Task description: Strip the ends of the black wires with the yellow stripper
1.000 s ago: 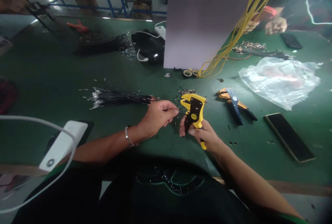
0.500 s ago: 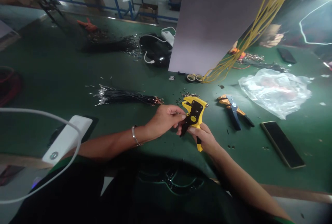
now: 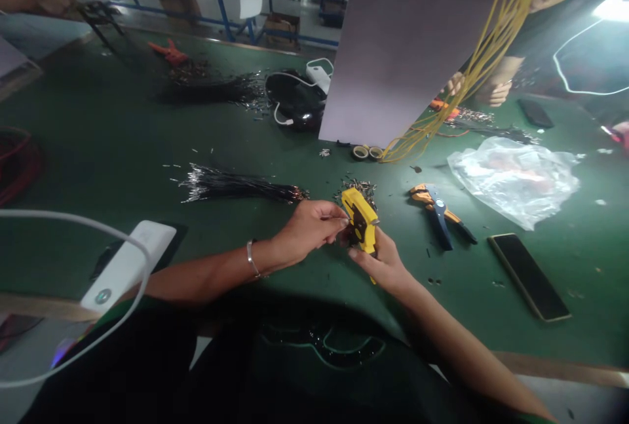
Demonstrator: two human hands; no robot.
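1. Nearest, right of centre: right hand (image 3: 386,260) wrapped around a yellow-and-black hand tool (image 3: 363,214), above a green bench (image 3: 118,149).
2. Beside its black side: left hand (image 3: 314,231), thumb and fingertips pressed together; cannot tell whether pinching a wire there.
3. Farther right, lying on the bench: blue-and-orange pliers (image 3: 437,211), apart from both hands.
4. Just beyond the yellow tool: a scatter of small loose pieces (image 3: 361,183).
5. Left of the scatter: a bundle of black wires (image 3: 236,185), silvery tips leftward, coppery tips toward the left hand. Probably the finished share, judging by those bare tips; impossible to count how many left.
6. Farther back: two tape rolls (image 3: 360,153) near a grey panel (image 3: 393,50).
7. Farthest, right: a co-worker's hand (image 3: 498,93) behind yellow wires (image 3: 496,44).
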